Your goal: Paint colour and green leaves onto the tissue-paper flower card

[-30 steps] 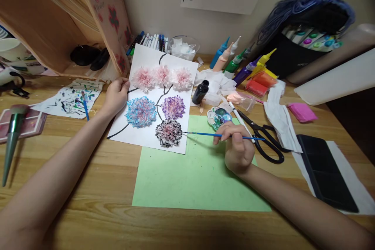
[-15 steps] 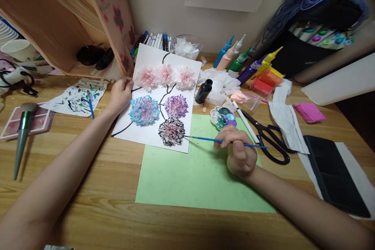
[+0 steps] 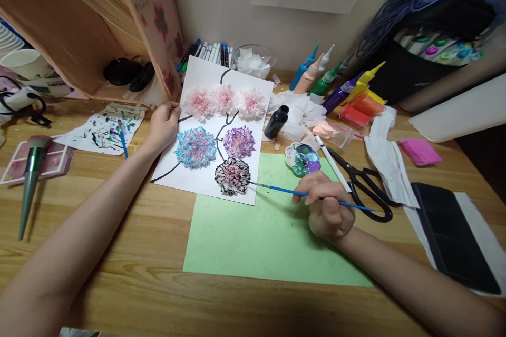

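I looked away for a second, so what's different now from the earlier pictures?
The right hand has moved slightly toward the person and to the right, tilting the brush so its back end sits lower in view. The camera view also shifted slightly. Nothing was picked up or released: the left hand still holds the card; the brush tip stays by the black-edged flower.

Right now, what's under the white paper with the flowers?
Green paper pokes out from under the white paper, at its lower right. The rest underneath is covered, so I can't tell.

The flowers (image 3: pixel 232 176) look like rough, ruffled tissue, their sheet (image 3: pixel 197 183) smooth, matt paper, the desk (image 3: pixel 152 242) smooth wood.
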Demonstrator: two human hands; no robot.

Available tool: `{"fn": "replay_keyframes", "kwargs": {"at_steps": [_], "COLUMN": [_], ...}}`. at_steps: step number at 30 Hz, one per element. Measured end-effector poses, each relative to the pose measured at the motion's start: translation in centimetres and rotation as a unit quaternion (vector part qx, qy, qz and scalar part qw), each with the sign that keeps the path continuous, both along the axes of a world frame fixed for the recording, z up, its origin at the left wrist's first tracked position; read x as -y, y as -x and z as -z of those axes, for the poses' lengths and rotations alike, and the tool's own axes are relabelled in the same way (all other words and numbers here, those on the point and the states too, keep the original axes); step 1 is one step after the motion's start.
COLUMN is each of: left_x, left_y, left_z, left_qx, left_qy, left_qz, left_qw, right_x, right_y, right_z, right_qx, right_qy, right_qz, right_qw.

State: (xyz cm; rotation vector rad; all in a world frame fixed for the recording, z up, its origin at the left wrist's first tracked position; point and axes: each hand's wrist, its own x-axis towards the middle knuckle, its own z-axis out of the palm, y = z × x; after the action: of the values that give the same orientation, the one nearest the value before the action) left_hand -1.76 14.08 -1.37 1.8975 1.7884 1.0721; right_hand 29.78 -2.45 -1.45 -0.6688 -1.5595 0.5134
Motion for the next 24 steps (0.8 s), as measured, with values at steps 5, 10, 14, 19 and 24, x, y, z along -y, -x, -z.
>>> {"fn": "replay_keyframes", "kwargs": {"at_steps": [5, 10, 14, 19, 24], "left_x": [0.05, -0.05, -0.01, 0.11, 0.15], "left_y": [-0.04, 0.01, -0.04, -0.12, -0.16], "left_z": [-0.02, 0.08, 0.04, -0.12, -0.18], "left_qx": [0.003, 0.002, -0.004, -0.009, -0.006], "left_qy": [0.006, 0.005, 0.000, 0.002, 0.004], "left_qz": [-0.001, -0.004, -0.004, -0.003, -0.009], "left_qw": [1.000, 1.000, 1.000, 1.000, 1.000], "right_x": [0.17, 0.17, 0.17, 0.12, 0.28], "right_y": [-0.15, -0.10, -0.09, -0.10, -0.13], "right_z": [0.16, 0.11, 0.06, 0.08, -0.05], "right_qx": [0.048, 0.037, 0.033, 0.037, 0.023], "right_qy": [0.024, 0.016, 0.021, 0.023, 0.002], "right_qz": [-0.033, -0.007, -0.008, -0.009, -0.006], "right_qw": [0.998, 0.999, 0.999, 0.999, 1.000]}}
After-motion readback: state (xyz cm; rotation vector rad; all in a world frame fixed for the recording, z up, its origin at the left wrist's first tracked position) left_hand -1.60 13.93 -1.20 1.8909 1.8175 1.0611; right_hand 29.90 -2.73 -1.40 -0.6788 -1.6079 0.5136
